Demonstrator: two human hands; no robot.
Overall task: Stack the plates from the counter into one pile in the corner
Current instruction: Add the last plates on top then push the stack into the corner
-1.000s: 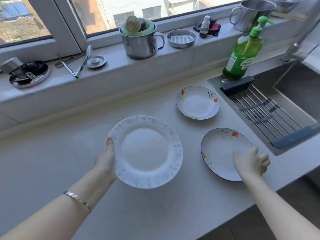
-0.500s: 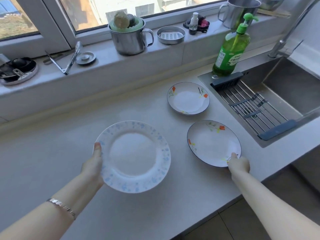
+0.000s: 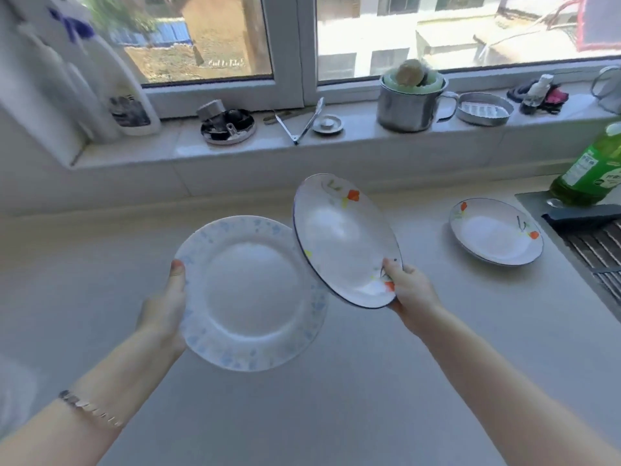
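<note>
Your left hand (image 3: 164, 307) grips the blue-speckled plate (image 3: 250, 292) by its left rim, thumb on top, plate held roughly level above the counter (image 3: 336, 398). Your right hand (image 3: 411, 292) pinches the flower-print plate (image 3: 344, 238) at its near-right edge; this one is dark-rimmed, tilted up, and its lower-left edge overlaps the speckled plate's right rim. Can't tell if they touch. A second flowered plate (image 3: 495, 232) lies flat on the counter, well right, just beside the sink rack (image 3: 594, 243). Fingers under both plates are hidden. The green soap bottle (image 3: 591, 169) is cut off at the frame edge.
</note>
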